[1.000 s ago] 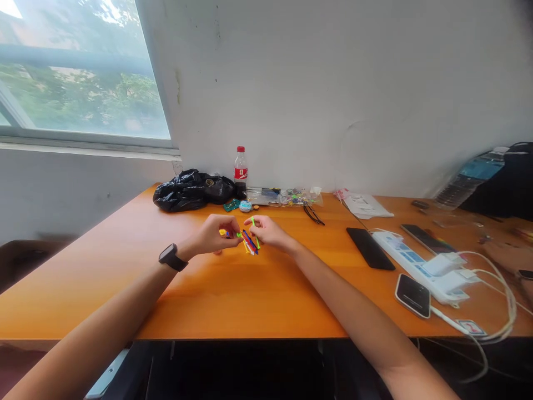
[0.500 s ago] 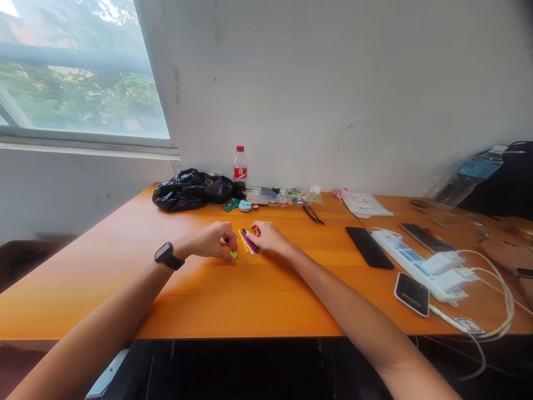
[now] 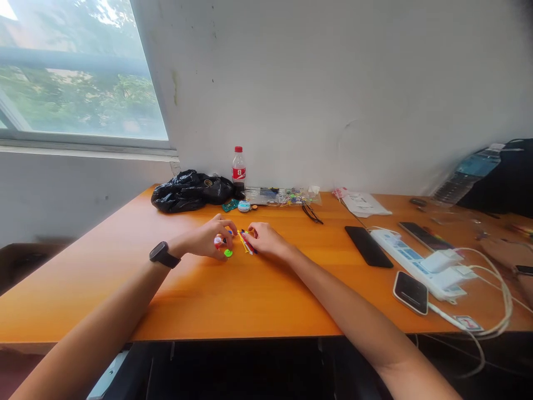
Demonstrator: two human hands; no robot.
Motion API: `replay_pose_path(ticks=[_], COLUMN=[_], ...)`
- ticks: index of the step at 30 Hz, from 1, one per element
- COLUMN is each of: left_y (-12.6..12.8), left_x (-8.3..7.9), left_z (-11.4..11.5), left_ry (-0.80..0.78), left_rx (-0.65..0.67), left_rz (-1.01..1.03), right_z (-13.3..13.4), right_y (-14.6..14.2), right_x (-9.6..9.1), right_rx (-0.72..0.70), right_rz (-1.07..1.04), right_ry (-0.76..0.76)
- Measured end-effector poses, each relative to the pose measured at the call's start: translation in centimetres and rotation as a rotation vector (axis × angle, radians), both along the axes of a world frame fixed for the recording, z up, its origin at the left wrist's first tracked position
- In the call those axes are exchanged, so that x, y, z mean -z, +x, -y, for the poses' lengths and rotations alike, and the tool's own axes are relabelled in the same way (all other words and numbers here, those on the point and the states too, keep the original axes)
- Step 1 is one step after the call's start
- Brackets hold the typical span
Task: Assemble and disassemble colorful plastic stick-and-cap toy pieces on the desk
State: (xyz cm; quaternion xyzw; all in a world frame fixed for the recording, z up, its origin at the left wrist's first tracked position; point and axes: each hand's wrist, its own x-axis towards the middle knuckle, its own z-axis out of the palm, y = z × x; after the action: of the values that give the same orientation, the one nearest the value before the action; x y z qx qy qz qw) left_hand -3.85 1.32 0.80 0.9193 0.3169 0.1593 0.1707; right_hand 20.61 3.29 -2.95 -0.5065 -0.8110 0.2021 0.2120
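Note:
My left hand (image 3: pixel 209 238), with a black watch on its wrist, arches over a few small pieces on the table, its fingers apart. A bright green round piece (image 3: pixel 228 253) lies just beside its thumb. Partly under the fingers is a red and white piece (image 3: pixel 217 242), with a dark one and a blue one near it. My right hand (image 3: pixel 266 238) has its thumb and fingers closed around a bundle of thin plastic sticks (image 3: pixel 247 245) in yellow, red, white and blue. The bundle's far side is hidden by that hand.
Toward the wall are a black plastic bag (image 3: pixel 187 191), a cola bottle (image 3: pixel 239 172), a round tin (image 3: pixel 244 206) and clear bags of small parts (image 3: pixel 283 196). On the right lie phones (image 3: pixel 410 293), a power strip (image 3: pixel 410 258) with cables, and another person's hand (image 3: pixel 506 253).
The green piece, earlier between my left thumb and finger, now lies loose on the table. My left hand has opened and shifted slightly left. The right hand stays at the sticks.

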Motion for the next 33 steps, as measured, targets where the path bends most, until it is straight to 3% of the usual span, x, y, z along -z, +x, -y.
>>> replay_pose_path(ticks=[10, 20, 26, 29, 33], left_y=[-1.3, -1.6, -2.3, -2.4, -1.4], left_x=[0.6, 1.3, 2.0, 2.6, 3.3], left_z=[-1.2, -2.1, -2.7, -2.6, -2.0], left_ry=[0.013, -0.02, -0.059, -0.036, -0.024], left_rx=[-0.053, 0.016, -0.029, -0.087, -0.129], left_rz=[0.023, 0.062, -0.053, -0.118, -0.115], right_z=[0.1, 0.6, 1.2, 1.5, 2.1], right_y=[-0.2, -0.9, -1.7, -2.1, -2.5], right_x=[0.5, 0.9, 1.1, 1.2, 1.8], right_rx=[-0.027, -0.079, -0.092, -0.065, -0.029], right_rz=[-0.058, -0.163, -0.237, -0.243, -0.148], right_ry=[-0.022, -0.062, -0.117, -0.045, 0.229])
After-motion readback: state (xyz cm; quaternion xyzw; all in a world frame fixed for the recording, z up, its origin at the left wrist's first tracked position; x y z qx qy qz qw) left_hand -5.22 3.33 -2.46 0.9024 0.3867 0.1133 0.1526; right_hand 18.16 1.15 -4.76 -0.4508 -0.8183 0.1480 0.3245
